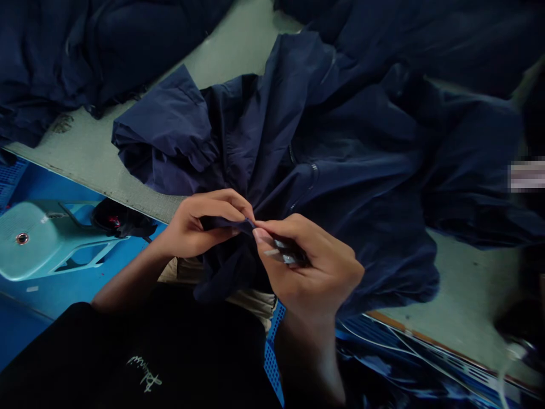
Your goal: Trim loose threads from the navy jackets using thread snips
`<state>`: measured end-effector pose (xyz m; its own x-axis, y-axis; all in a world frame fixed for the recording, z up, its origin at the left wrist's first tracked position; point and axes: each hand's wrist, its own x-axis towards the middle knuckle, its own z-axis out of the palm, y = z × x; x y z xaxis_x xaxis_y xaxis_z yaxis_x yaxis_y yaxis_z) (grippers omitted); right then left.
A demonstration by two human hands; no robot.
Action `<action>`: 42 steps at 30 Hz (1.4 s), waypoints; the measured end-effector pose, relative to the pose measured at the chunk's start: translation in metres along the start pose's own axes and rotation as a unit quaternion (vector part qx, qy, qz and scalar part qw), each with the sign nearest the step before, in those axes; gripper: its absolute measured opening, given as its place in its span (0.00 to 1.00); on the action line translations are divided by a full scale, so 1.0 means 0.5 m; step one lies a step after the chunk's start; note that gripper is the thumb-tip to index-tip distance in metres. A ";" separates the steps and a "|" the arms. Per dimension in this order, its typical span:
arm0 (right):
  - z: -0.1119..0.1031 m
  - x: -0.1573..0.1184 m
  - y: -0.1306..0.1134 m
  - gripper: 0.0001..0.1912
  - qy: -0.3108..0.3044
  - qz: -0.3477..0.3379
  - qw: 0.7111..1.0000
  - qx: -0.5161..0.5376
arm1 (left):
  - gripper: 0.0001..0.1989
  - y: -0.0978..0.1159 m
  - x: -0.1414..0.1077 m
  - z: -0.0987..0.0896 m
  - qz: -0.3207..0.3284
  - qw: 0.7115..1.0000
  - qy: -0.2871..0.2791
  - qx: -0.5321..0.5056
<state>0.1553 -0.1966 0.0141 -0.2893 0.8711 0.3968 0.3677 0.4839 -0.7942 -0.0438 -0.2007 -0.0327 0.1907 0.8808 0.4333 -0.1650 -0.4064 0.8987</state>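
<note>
A navy garment (361, 142) with short zip-like lines lies crumpled over the table and hangs past its front edge. My left hand (200, 221) is closed on a fold of its cloth, fingers above and thumb below. Close beside it, my right hand (315, 261) pinches the edge of the same fold between thumb and forefinger; the two sets of fingertips nearly touch. Inside the curl of my right hand sits a small shiny metal tool (289, 258), mostly covered by the fingers, so its kind is unclear.
More dark navy cloth (85, 51) is heaped at the back left, and another pile (447, 40) at the back right. The pale table (230, 42) runs diagonally. A light green plastic stool (25, 238) stands at left. Near my lap is a blue perforated basket edge (272, 363); white cables (392, 341) hang at right.
</note>
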 end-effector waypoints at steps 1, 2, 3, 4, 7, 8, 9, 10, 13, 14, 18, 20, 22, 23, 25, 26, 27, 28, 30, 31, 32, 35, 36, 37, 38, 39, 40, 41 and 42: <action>0.001 0.001 0.000 0.06 0.000 -0.001 1.000 -0.009 | 0.08 0.001 0.001 0.001 0.000 1.000 0.000 0.007; 0.003 0.002 0.000 0.05 -0.001 -0.001 1.000 -0.015 | 0.07 0.003 0.001 0.002 -0.003 1.000 -0.002 0.014; 0.004 0.004 0.001 0.06 0.000 0.002 1.000 -0.017 | 0.06 0.004 0.002 0.002 -0.007 1.000 -0.004 0.021; 0.005 0.007 0.004 0.06 0.001 0.006 1.000 -0.012 | 0.06 0.006 0.003 0.002 -0.012 1.000 -0.006 0.025; 0.007 0.014 0.013 0.08 -0.002 0.028 0.999 0.025 | 0.06 0.009 0.004 0.002 -0.019 1.000 -0.008 0.019; 0.006 0.015 0.017 0.08 -0.007 0.040 0.998 0.038 | 0.05 0.009 0.004 0.002 -0.020 1.000 -0.007 0.015; 0.004 0.016 0.019 0.08 -0.014 0.052 0.997 0.048 | 0.05 0.009 0.004 0.002 -0.019 1.000 -0.006 0.011; 0.002 0.017 0.021 0.08 -0.022 0.064 0.996 0.058 | 0.05 0.009 0.004 0.002 -0.019 1.000 -0.005 0.008; -0.005 0.020 0.020 0.07 -0.047 0.091 0.991 0.084 | 0.05 0.009 0.004 0.003 -0.019 1.000 -0.004 0.008; -0.007 0.021 0.019 0.06 -0.052 0.095 0.990 0.092 | 0.05 0.009 0.004 0.003 -0.020 1.000 -0.004 0.009; -0.010 0.021 0.019 0.05 -0.060 0.087 0.989 0.100 | 0.04 0.013 0.006 0.004 -0.019 1.000 -0.004 0.018; -0.008 0.020 0.021 0.06 -0.061 0.089 0.989 0.101 | 0.04 0.014 0.007 0.004 -0.019 0.999 -0.008 0.026; -0.005 0.019 0.022 0.08 -0.057 0.109 0.987 0.103 | 0.04 0.013 0.007 0.004 -0.017 0.999 -0.014 0.032; -0.003 0.019 0.021 0.09 -0.055 0.125 0.985 0.107 | 0.04 0.013 0.007 0.005 -0.018 0.999 -0.016 0.032; 0.000 0.020 0.016 0.09 -0.053 0.161 0.978 0.121 | 0.04 0.011 0.007 0.005 -0.016 0.999 -0.015 0.029; 0.001 0.021 0.012 0.08 -0.052 0.178 0.974 0.128 | 0.04 0.011 0.007 0.005 -0.015 0.999 -0.014 0.026; 0.002 0.022 0.008 0.08 -0.048 0.192 0.971 0.133 | 0.04 0.011 0.007 0.005 -0.016 0.999 -0.013 0.024; 0.002 0.022 0.004 0.08 -0.042 0.200 0.970 0.133 | 0.04 0.012 0.007 0.005 -0.018 1.000 -0.012 0.023; 0.003 0.023 0.002 0.08 -0.021 0.197 0.972 0.128 | 0.04 0.013 0.007 0.004 -0.023 0.999 -0.012 0.021; 0.002 0.022 0.003 0.06 -0.010 0.187 0.974 0.127 | 0.04 0.014 0.007 0.004 -0.027 0.999 -0.013 0.018; 0.002 0.021 0.007 0.05 -0.001 0.173 0.976 0.131 | 0.04 0.015 0.007 0.004 -0.031 0.999 -0.012 0.012; 0.001 0.018 0.023 0.08 0.033 0.118 0.978 0.170 | 0.04 0.016 0.007 0.004 -0.040 0.999 -0.006 -0.013; 0.000 0.018 0.028 0.09 0.046 0.102 0.978 0.178 | 0.04 0.016 0.007 0.004 -0.045 0.999 -0.004 -0.020; -0.002 0.018 0.031 0.08 0.053 0.089 0.978 0.181 | 0.04 0.016 0.007 0.004 -0.050 0.998 -0.002 -0.025; -0.004 0.018 0.034 0.07 0.051 0.080 0.980 0.176 | 0.03 0.016 0.007 0.003 -0.055 0.998 -0.001 -0.028; -0.006 0.019 0.035 0.08 0.035 0.072 0.983 0.165 | 0.03 0.016 0.007 0.003 -0.060 0.998 0.000 -0.030; -0.009 0.019 0.035 0.09 0.008 0.063 0.986 0.154 | 0.03 0.016 0.007 0.003 -0.064 0.998 0.001 -0.030; -0.011 0.020 0.035 0.10 -0.021 0.052 0.988 0.144 | 0.03 0.015 0.007 0.002 -0.067 0.997 0.002 -0.028; -0.013 0.020 0.035 0.10 -0.045 0.041 0.989 0.134 | 0.03 0.015 0.006 0.002 -0.070 0.997 0.002 -0.025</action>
<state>0.1645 -0.1789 0.0072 -0.3506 0.8896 0.2928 0.1493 0.3617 -0.9203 -0.0435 -0.2013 -0.0243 0.2106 0.9295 0.3027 -0.1854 -0.2660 0.9460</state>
